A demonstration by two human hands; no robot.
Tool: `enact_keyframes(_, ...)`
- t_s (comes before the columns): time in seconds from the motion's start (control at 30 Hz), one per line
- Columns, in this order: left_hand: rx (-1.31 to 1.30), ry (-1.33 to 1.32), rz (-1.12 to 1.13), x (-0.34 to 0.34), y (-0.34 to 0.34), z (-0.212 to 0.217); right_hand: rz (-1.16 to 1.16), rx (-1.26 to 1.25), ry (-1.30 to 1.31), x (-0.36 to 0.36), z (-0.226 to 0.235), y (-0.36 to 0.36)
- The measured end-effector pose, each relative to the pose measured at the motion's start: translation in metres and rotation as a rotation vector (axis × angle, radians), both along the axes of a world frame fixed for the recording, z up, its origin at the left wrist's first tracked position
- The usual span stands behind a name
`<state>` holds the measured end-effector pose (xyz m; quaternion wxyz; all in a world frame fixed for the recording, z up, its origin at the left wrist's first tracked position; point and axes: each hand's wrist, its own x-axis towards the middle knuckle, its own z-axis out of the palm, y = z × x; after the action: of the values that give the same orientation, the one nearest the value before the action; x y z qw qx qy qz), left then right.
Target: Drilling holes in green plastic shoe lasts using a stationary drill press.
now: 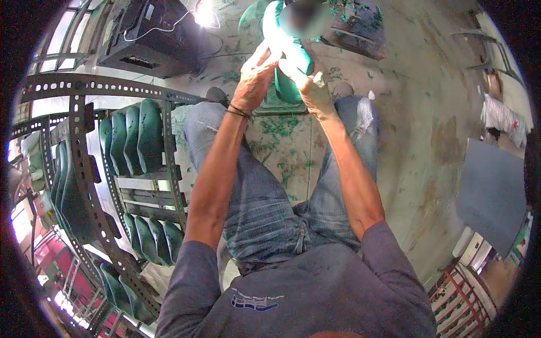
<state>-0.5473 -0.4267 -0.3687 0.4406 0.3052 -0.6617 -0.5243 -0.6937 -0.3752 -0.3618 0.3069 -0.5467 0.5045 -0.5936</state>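
Out in front of my knees, both hands hold a green, sole-shaped piece [286,87] that looks like a shoe sole. Strong light washes out its upper part. My left hand [256,81] grips its left side, with thumb and fingers closed at the edge. On the right side my right hand [315,94] is closed around it, knuckles bent. The far end of the piece meets a blurred dark round shape [304,18], and I cannot make out whether they touch. Beside that shape stands a dark machine [360,34] strewn with green shavings.
Green shavings [276,127] litter the floor between my feet. To my left, a perforated metal rack [79,107] carries several green soles [149,135] in rows. A black box [149,39] and a bright lamp [205,14] stand beyond it. At right leans a grey board [490,194].
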Motion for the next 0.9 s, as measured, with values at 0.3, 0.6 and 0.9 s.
enact_keyframes(0.3,-0.46,-0.352,0.064,0.007,-0.007,-0.01,0.012,0.096,0.029,0.0,-0.002,0.002)
enact_keyframes(0.6,-0.077,0.023,-0.013,0.001,0.0,-0.001,0.041,0.123,-0.341,0.007,0.016,-0.001)
enact_keyframes(0.9,0.541,0.249,-0.012,0.005,0.005,0.017,0.046,0.289,-0.311,0.002,0.027,0.006)
